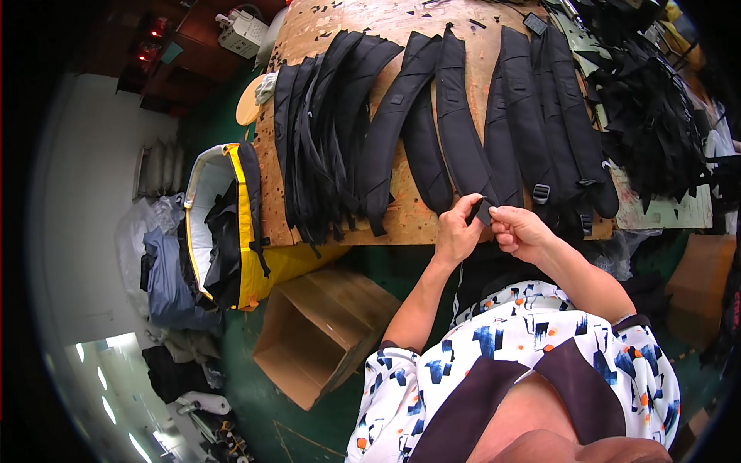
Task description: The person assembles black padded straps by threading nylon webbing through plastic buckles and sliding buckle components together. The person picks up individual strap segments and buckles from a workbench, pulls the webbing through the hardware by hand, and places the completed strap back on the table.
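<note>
At the table's front edge, my left hand (457,233) pinches a small black piece of fabric or webbing (484,211) between thumb and finger. My right hand (522,233) grips the same piece from the other side, its fingers closed together. Just beyond my hands lies a long padded black shoulder strap (461,116), whose near end reaches toward them. Whether the held piece is joined to this strap I cannot make out. To the right, more black straps (527,139) overlap, with a buckle (541,193) near one end.
A pile of black straps (324,131) covers the left of the wooden table (394,220). Black fabric pieces (644,108) heap up at the right. Below the table stand an open cardboard box (332,309) and a yellow-and-black bag (248,231). A grey-white device (241,32) sits far left.
</note>
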`<state>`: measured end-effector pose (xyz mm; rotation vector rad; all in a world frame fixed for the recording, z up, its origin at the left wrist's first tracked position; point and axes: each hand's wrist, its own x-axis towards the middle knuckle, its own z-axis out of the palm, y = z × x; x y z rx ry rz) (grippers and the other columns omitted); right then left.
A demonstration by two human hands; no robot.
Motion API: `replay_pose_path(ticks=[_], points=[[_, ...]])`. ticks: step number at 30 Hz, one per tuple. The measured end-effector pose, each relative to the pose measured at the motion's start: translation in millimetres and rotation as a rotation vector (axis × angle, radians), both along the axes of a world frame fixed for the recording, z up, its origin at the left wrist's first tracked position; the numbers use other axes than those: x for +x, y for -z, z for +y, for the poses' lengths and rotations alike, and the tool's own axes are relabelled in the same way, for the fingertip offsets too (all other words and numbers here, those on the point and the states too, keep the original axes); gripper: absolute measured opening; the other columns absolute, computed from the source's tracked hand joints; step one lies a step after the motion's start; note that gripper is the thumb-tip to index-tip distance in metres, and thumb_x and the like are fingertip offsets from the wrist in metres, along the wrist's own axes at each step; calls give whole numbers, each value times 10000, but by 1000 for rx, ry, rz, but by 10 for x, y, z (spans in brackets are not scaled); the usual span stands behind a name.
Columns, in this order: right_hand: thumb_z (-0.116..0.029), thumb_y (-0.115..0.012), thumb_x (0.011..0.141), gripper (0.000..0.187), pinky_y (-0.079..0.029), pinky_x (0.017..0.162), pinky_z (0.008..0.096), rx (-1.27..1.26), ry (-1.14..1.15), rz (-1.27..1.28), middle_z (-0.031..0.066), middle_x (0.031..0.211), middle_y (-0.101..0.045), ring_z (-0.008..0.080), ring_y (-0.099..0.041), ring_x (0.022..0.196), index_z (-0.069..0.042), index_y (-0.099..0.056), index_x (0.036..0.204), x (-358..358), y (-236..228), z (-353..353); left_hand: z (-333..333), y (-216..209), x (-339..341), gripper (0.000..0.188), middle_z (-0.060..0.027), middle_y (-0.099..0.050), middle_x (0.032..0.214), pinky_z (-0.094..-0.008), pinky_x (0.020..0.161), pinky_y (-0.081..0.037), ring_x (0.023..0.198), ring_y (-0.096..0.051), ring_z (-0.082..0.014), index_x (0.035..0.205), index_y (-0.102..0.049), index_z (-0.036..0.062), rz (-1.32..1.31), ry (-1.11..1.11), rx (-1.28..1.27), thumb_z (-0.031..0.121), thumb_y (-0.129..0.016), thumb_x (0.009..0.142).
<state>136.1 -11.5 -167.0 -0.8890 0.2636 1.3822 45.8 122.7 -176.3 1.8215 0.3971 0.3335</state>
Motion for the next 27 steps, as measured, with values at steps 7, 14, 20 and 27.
replay_pose_path(ticks=[7,14,20,27], points=[[-236,-571,905,187,-267,370,167,10,27,201,-31,610,-507,35,-402,439,-78,-563,806,18,-26,9,6,-35,-16,195,-122,-638,727,-295,575,-470,639,-643,-207,1013,-586,24,-34,-9,41,69,-598,824],[-217,-599,889,172,-258,366,170,90,-20,181,-31,587,-493,43,-379,423,-78,-555,800,9,-42,-35,-37,-24,-23,241,-122,-644,728,-298,628,-480,674,-642,-194,1047,-527,4,-15,-70,-11,63,-600,825],[-128,-574,890,144,-373,392,153,-71,-162,-577,34,658,-608,57,-549,481,-23,-588,794,135,-190,-20,-28,131,-72,231,-67,-657,790,-247,670,-478,702,-617,-113,1067,-516,-25,57,-74,-265,61,-580,861],[-111,-602,868,136,-398,412,171,-191,30,-846,23,632,-612,46,-545,487,1,-617,793,13,-90,49,-101,30,-83,239,-56,-639,917,-220,720,-489,794,-594,-84,1094,-513,-49,39,78,-696,55,-567,886]])
